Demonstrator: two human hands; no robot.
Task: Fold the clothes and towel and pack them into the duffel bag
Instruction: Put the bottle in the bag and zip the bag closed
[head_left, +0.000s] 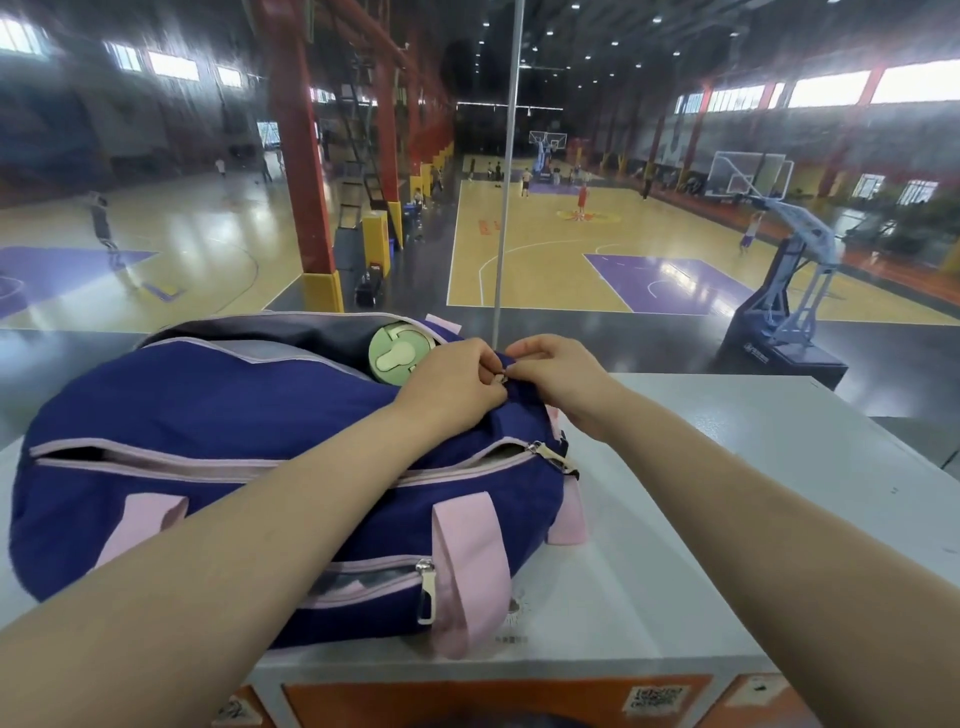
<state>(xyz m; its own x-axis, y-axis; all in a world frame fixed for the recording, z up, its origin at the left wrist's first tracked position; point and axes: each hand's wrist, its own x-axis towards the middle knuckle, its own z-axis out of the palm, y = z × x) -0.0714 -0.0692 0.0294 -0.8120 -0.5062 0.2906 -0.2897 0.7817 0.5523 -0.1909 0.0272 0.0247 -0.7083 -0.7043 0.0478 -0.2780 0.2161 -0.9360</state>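
Observation:
A navy duffel bag (208, 410) with pink straps and pink zipper trim lies on a white cabinet top (727, 509). Its main opening gapes at the far side, where a pale green bottle lid (399, 354) and dark cloth (291, 332) show inside. My left hand (452, 387) pinches a small metal zipper pull at the bag's right end. My right hand (558, 371) grips the bag fabric just beside that pull, fingertips almost touching the left hand. A side pocket zipper (545, 454) is partly undone. No loose clothes or towel are visible outside the bag.
The cabinet's right half is bare white surface, with its front edge near me and orange stickers (493, 701) on the front face. Behind stands a glass wall with a vertical seam (504, 208), overlooking basketball courts with players and a hoop stand (789, 270).

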